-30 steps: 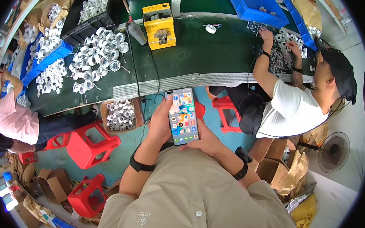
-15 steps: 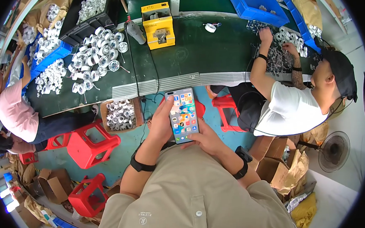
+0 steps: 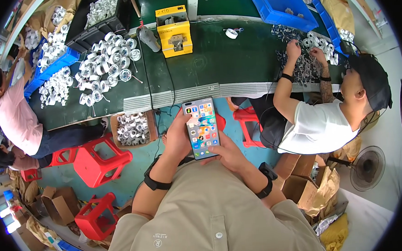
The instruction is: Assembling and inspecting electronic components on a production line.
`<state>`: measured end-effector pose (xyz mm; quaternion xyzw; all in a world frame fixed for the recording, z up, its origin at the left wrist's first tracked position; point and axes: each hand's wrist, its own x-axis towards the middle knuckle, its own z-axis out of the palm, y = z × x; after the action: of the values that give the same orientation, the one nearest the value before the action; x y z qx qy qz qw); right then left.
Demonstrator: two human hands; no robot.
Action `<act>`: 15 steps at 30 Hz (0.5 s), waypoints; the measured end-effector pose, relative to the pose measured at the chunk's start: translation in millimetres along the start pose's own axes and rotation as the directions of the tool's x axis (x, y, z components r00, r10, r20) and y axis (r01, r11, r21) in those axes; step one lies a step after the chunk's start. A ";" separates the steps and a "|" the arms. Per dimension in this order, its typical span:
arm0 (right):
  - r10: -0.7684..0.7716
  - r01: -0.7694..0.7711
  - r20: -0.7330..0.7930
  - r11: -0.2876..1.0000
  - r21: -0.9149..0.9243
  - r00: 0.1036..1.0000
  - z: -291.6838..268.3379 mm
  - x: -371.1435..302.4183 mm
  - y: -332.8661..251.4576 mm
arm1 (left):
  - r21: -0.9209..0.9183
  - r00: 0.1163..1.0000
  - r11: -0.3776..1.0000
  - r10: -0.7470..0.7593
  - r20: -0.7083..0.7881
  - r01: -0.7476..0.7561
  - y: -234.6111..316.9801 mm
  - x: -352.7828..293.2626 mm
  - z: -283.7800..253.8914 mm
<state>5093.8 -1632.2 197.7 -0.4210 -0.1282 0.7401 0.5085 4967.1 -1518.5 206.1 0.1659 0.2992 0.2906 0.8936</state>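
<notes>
A smartphone [image 3: 203, 131] with a lit screen full of coloured app icons is held upright in front of my belly. My left hand [image 3: 177, 136] grips its left side, the thumb at the upper left edge of the screen. From the lower right, my right hand [image 3: 229, 153] supports the bottom of the phone, its thumb over the lower part of the screen. The fingers behind the phone are mostly hidden. Black bands circle both my wrists.
Ahead stands a green worktable [image 3: 225, 69] with a yellow machine [image 3: 175, 31], a pile of white round parts [image 3: 109, 62] and a blue crate [image 3: 281, 5]. A co-worker [image 3: 320, 123] handles wired parts at right; another person [image 3: 18, 113] is at left. Red stools [image 3: 99, 161] stand nearby.
My left thumb has drawn back from the upper left of the screen to its edge, uncovering icons there. The right co-worker's hands and body have shifted slightly.
</notes>
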 end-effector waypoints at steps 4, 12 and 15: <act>-0.010 0.010 0.000 1.000 -0.008 1.000 0.4 0.7 -1.2 | 0.043 0.999 0.998 0.043 -0.001 -0.043 2.4 -0.8 4.3; -0.033 0.033 0.018 0.999 -0.021 0.999 -2.9 3.2 2.0 | 0.056 0.996 0.998 0.043 -0.077 -0.038 -3.7 7.3 -2.0; -0.045 0.046 0.024 0.999 -0.024 0.999 -2.9 2.8 2.2 | 0.064 0.992 0.998 0.037 -0.118 -0.030 -5.1 8.4 -4.4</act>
<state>5094.2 -1631.5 193.2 -0.4154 -0.1530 0.7316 0.5184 4971.9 -1516.7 196.6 0.1808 0.3582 0.3056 0.8635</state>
